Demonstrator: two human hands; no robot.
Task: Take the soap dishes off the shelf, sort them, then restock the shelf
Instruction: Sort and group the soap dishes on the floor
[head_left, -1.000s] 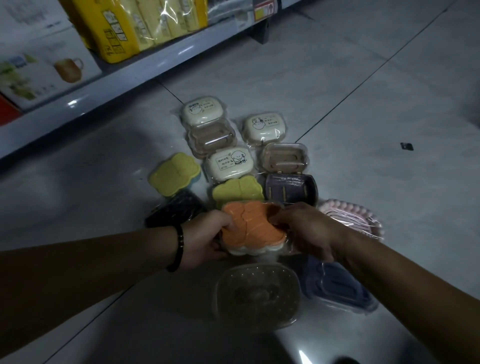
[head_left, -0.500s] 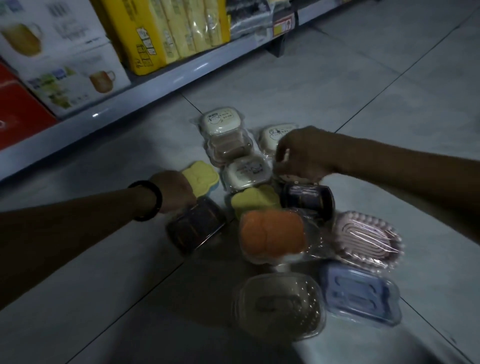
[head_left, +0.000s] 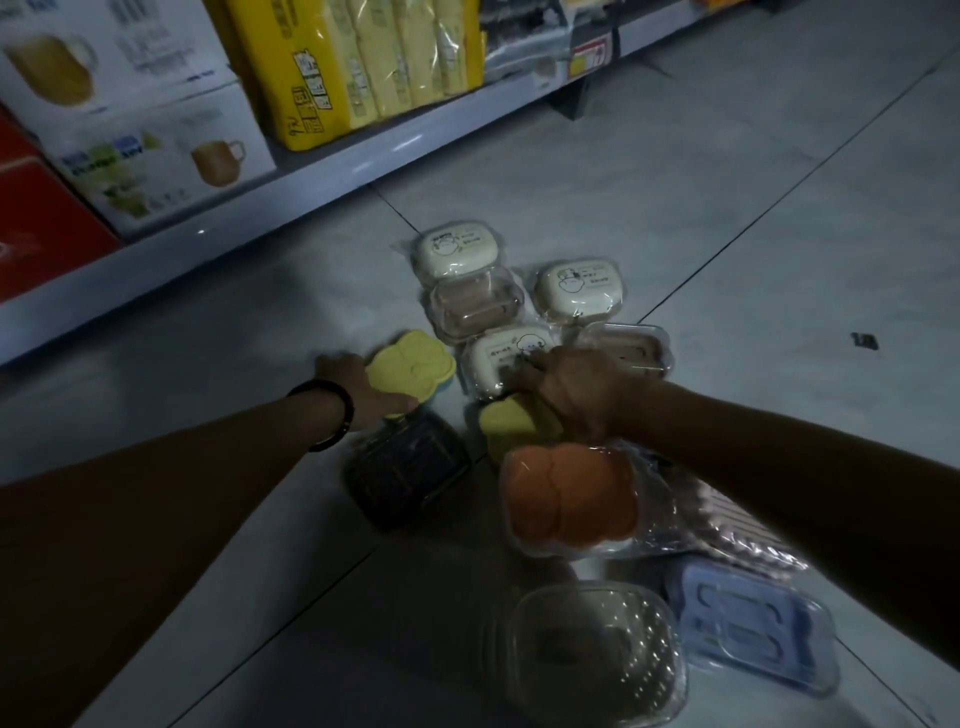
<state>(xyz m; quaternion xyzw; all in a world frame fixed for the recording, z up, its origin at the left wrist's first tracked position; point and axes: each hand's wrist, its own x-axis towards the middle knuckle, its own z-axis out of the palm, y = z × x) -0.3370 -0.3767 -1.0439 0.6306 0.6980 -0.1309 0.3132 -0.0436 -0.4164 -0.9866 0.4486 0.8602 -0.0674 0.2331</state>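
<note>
Nearest on the tiled floor (head_left: 779, 218) lie the clear lidded soap dish with a dotted insert (head_left: 592, 654) and the blue slotted plastic soap dish (head_left: 753, 629). Just beyond them the orange cloud-shaped soap dish (head_left: 569, 493) sits alone in its film, let go by both hands that clasped it a second ago. Past it, the left hand (head_left: 363, 389) has stayed at the left yellow cloud-shaped soap dish (head_left: 410, 366), thumb along its near edge, seemingly clamped on it. The right hand (head_left: 576, 389) has come back from the far tinted clear soap dish (head_left: 628, 345) and now lies over the second yellow cloud-shaped soap dish (head_left: 506, 426), fingertips reaching the cream lidded soap box with a cartoon print (head_left: 511, 358). I read this as pairing the two yellows: sorting is under way, every dish in view lies on the floor, and restocking has not begun. The right forearm covers most of the pink ridged soap dish (head_left: 737, 535). The palm hides whether the right hand's fingers grip the yellow dish or merely press on it; I cannot tell. The dark see-through soap dish (head_left: 405, 467) is too dim to read. Farthest back, the white shelf (head_left: 311, 171) carries yellow packs (head_left: 363, 62) and mug boxes (head_left: 156, 156), cut off by the frame.
</note>
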